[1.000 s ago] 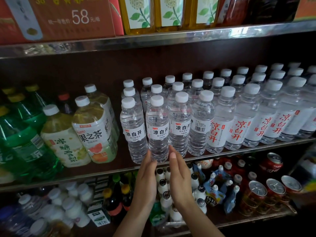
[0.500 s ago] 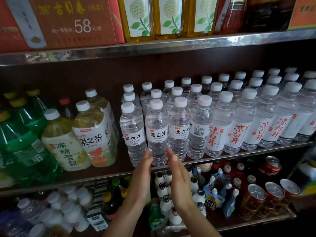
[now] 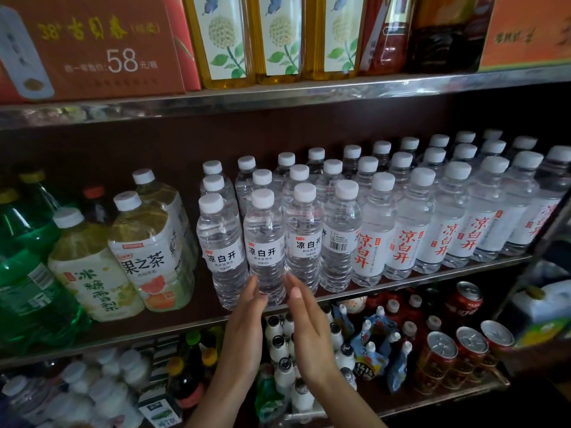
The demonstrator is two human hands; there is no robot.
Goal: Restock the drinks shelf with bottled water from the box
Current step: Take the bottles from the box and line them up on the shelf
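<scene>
- Fingers of both hands are straight and close together, palms facing each other with a narrow gap between them; the left hand (image 3: 245, 330) and right hand (image 3: 310, 335) hold nothing.
- Fingertips sit at the base of a clear plastic water bottle with a white cap and black-lettered white label (image 3: 265, 248); whether they touch it or hover just short is hard to tell.
- Compared with a second ago the hands have barely moved: they flank the same front-row bottle at its foot, and the bottle stands upright in line with its neighbours. My reading is that this bottle is placed and only being nudged straight, so this placement is about finished.
- Just either side of the fingers stand two more black-lettered bottles; further right, the row of clear bottles with red-lettered labels (image 3: 408, 233) fills the brown middle shelf (image 3: 401, 281) to its far end.
- Left of the fingers, well apart, stand yellowish tea bottles with white caps (image 3: 148, 245) and green plastic bottles (image 3: 27, 273).
- Below the hands, small white bottles with black caps (image 3: 278, 344) and red drink cans (image 3: 440, 355) are partly covered by the forearms.
- Hidden: the box is out of view, so how much water remains cannot be judged; rear rows show only caps, and the lower-left corner is blurred.
</scene>
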